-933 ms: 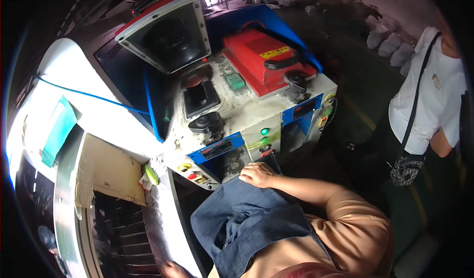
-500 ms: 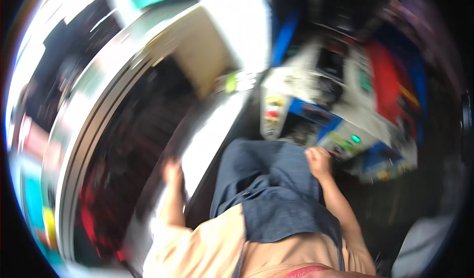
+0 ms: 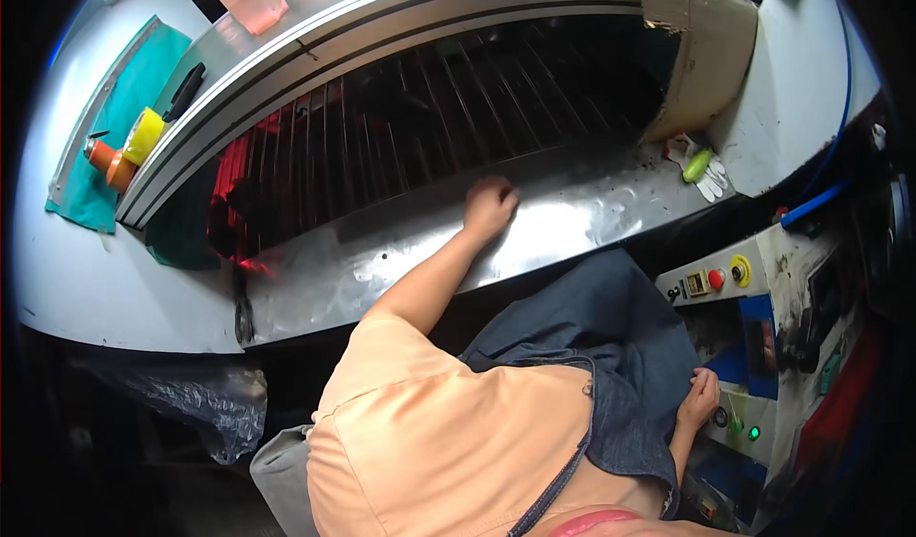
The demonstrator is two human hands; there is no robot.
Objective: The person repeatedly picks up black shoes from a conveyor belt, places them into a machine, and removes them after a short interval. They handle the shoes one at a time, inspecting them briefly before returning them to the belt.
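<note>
My left hand is curled into a loose fist, its grip clenched on nothing I can make out, knuckles resting on the shiny steel ledge that runs along the front of the machine. My forearm stretches up to it from the peach sleeve at the lower middle of the view. Just above the fist lies the dark slatted bed, its thin metal bars running side by side into the machine's opening, with a red glow at its left end.

My right hand hangs low on the right, fingers bent and touching the edge of the control panel; I cannot tell whether that grip is pressing anything or only resting there. A small green lamp glows just beside the fingertips, and a red button and a yellow-ringed knob sit higher on the same panel, well apart from the hand. Blue denim cloth covers my lap between the two arms.

Further out, a white glove with a green object lies at the right end of the ledge, beneath a cardboard flap. On the bench's far left a green mat carries a yellow tape roll, an orange roll and a black marker.
</note>
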